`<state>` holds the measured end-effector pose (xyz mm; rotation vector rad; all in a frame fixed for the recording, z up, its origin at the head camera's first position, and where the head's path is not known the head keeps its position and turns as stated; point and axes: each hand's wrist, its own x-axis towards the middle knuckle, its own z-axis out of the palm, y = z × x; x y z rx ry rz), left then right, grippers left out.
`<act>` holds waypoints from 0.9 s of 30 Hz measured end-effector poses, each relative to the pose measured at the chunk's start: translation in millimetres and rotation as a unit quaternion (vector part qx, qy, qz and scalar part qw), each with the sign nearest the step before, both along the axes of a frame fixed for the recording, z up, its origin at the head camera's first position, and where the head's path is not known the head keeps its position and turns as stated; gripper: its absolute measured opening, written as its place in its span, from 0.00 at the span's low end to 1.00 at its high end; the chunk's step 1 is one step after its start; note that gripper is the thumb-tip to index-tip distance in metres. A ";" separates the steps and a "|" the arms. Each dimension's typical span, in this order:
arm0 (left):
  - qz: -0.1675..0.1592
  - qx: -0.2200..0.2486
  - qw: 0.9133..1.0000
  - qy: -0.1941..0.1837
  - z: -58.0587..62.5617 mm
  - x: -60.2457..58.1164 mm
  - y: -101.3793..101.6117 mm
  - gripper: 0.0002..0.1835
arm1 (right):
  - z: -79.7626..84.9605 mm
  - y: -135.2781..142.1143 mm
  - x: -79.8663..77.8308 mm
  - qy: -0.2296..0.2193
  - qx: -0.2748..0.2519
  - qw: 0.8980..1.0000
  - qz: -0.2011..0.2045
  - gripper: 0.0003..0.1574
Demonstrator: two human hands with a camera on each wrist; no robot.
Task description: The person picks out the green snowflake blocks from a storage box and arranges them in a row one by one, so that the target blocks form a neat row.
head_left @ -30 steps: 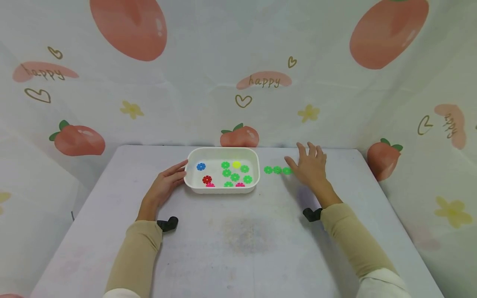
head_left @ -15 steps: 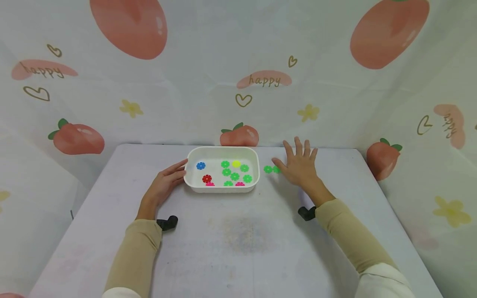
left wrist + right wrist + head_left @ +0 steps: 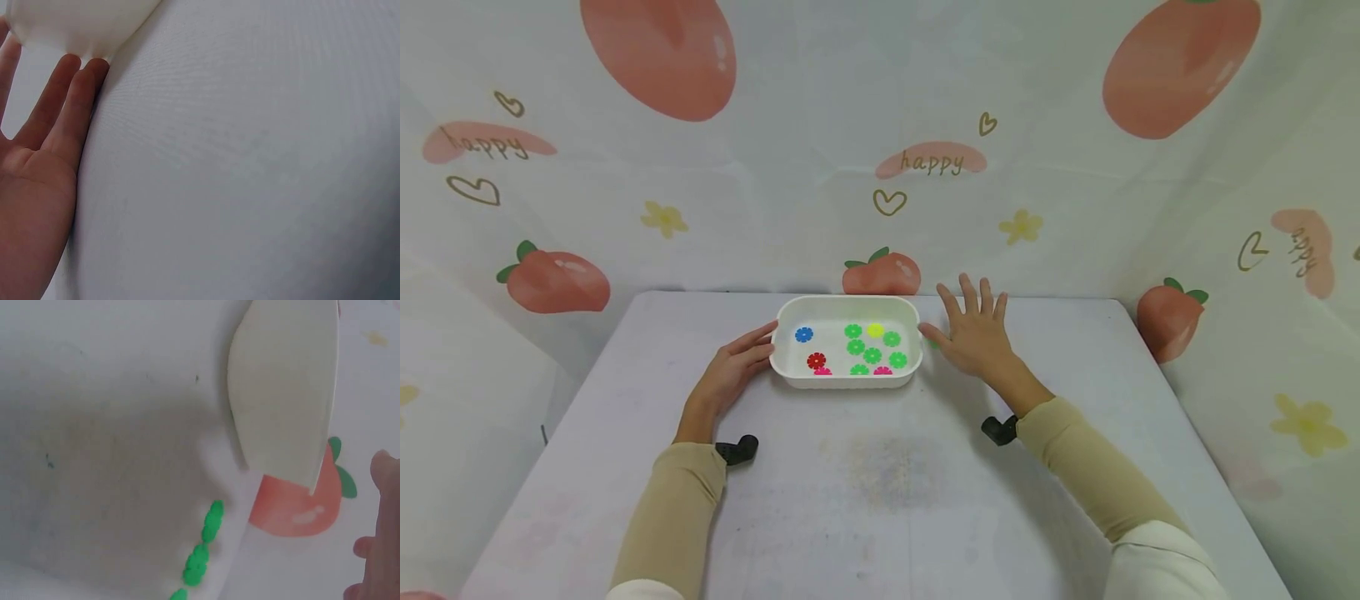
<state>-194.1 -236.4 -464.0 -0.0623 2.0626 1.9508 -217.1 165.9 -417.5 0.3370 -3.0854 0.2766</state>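
A white tray stands near the back edge of the table, holding flower-shaped plastic discs: a blue disc, a red disc, a yellow disc, two pink ones and several green discs. My left hand touches the tray's left end with nearly straight fingers; the left wrist view has its fingertips against the outer wall. Right of the tray, my right hand is spread wide with nothing held. It mostly hides a row of green discs, which the right wrist view shows on the table.
Behind the table hangs a pale cloth printed with peaches, hearts and flowers. A black wrist mount sits at the left wrist and another black mount at the right.
My right hand has moved left, fingers spread, from beyond the row of green discs to beside the tray, covering most of the row in the head view. The left hand and tray stay put.
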 end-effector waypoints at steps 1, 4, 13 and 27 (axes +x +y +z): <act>0.001 0.000 1.000 0.000 -2.8 -1.2 -0.5 0.30 | -0.6 -2.0 0.5 -0.001 0.001 1.000 0.005 0.53; 0.005 -0.001 1.000 0.000 -11.8 -5.0 -2.5 0.30 | -1.6 -8.2 2.1 -0.001 -0.002 1.000 0.019 0.53; 0.013 0.005 1.000 0.014 -20.0 -8.6 -6.8 0.30 | -2.7 -33.0 2.7 -0.003 0.002 0.999 0.048 0.53; 0.005 0.001 1.000 0.012 -18.6 -7.6 -5.7 0.31 | -6.2 -72.1 -1.8 -0.010 0.038 0.996 0.081 0.53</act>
